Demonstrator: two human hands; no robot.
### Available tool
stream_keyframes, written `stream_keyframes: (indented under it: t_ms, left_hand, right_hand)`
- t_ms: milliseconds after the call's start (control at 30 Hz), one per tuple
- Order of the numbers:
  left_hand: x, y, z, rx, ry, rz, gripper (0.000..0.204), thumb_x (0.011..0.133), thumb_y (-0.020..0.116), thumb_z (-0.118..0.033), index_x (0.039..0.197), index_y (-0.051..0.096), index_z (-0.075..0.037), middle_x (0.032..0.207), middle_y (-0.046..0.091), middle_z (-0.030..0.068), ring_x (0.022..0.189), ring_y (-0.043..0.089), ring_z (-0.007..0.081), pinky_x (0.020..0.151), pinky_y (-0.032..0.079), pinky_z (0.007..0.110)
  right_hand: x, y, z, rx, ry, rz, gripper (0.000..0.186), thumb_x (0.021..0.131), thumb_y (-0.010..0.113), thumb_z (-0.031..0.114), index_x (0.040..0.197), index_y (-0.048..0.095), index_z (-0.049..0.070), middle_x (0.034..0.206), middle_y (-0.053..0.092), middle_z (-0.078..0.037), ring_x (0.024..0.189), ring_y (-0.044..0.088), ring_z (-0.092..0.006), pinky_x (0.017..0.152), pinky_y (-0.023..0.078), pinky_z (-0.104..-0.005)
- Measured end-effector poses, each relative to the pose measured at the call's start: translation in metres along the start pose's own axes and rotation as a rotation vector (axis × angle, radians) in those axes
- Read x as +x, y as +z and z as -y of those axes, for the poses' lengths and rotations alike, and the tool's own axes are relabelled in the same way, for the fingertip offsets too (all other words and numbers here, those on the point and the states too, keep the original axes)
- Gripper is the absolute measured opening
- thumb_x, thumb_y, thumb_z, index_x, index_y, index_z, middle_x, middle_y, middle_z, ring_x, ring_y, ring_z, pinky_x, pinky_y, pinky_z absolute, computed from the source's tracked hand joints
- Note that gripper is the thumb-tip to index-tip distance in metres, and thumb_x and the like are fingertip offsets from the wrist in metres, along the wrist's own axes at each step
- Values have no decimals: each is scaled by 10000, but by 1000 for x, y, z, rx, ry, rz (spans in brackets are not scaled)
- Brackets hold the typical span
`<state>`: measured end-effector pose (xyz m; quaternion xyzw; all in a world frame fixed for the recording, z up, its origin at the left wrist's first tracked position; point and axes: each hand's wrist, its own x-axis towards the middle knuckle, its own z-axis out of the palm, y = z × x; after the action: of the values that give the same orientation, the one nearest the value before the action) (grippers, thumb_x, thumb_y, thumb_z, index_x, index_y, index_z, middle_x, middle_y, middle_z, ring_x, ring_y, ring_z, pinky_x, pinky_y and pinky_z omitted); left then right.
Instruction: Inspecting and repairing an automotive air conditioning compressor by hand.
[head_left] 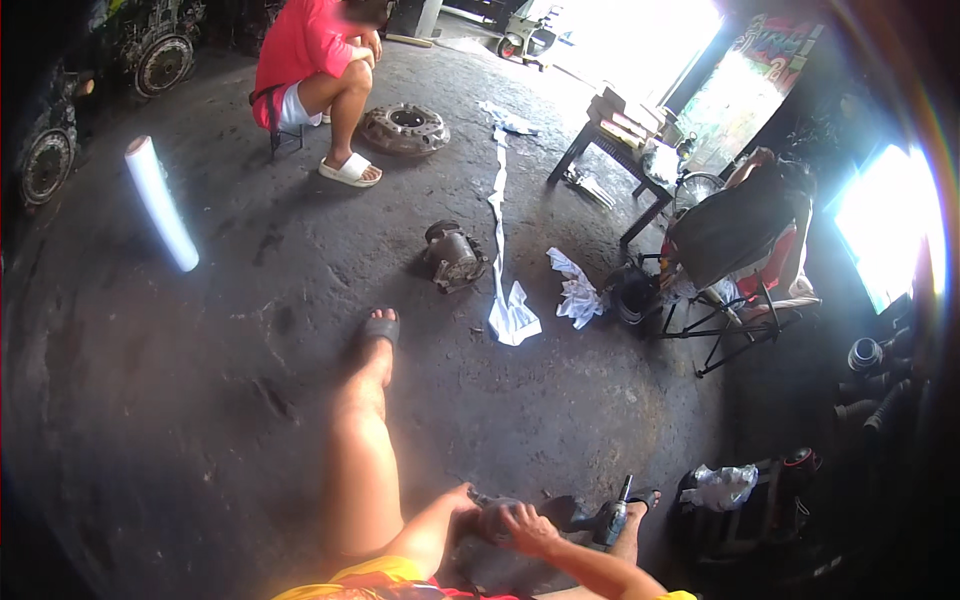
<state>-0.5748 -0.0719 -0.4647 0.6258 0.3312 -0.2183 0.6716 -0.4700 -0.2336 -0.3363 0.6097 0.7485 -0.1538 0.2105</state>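
Note:
Between my legs, close to my body, is a dark grey rounded part, blurred and partly covered by my hands. My left hand grips its left edge. Over its right side lies my right hand, fingers curled on it. Right of that hand, beside my right foot, a power tool stands with its narrow tip pointing up. Further ahead on the floor sits a greasy cylindrical machine part with a pulley.
A person in a red shirt sits on a low stool near a round metal clutch cover. White cloth strips and a white film roll are on the floor. A folding chair and a dark table stand right.

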Motion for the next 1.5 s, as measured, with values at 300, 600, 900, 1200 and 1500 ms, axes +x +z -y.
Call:
stream_keyframes:
  t_ms: [300,600,900,1200,1500]
  left_hand:
    - [13,5,24,39,-10,-60,928,520,858,-366,1302,444,-85,1231,548,157,1131,535,251,947,428,357]
    - [16,5,22,65,26,-72,971,501,844,-421,1323,429,-111,1278,515,162,1188,492,269,991,392,351]
    - [-3,-6,13,-42,-2,-29,901,547,845,-359,1307,443,-91,1236,549,155,1145,527,258,954,422,347]
    - [13,15,12,7,42,-99,911,541,847,-371,1301,443,-72,1251,537,155,1165,513,266,969,413,353]
    - [16,3,29,26,-34,-94,913,540,847,-380,1311,427,-130,1252,526,192,1248,427,301,995,383,427]
  right_hand:
    - [-15,13,33,620,631,380,482,831,534,393,1209,516,96,1115,569,-219,1042,551,-364,732,506,-416]
    - [5,-16,18,42,6,11,710,752,618,271,1379,320,123,1328,373,-272,1180,457,-414,861,479,-479]
    - [13,-21,26,133,220,26,592,828,561,318,1340,355,104,1225,494,-264,1115,524,-391,819,494,-467]
    - [-9,90,7,1208,1258,143,711,874,383,605,1183,551,-12,1015,629,-260,978,591,-438,911,430,-475]
    - [-38,45,70,1130,1345,160,519,811,544,514,906,696,27,980,654,-208,982,620,-336,850,473,-391]
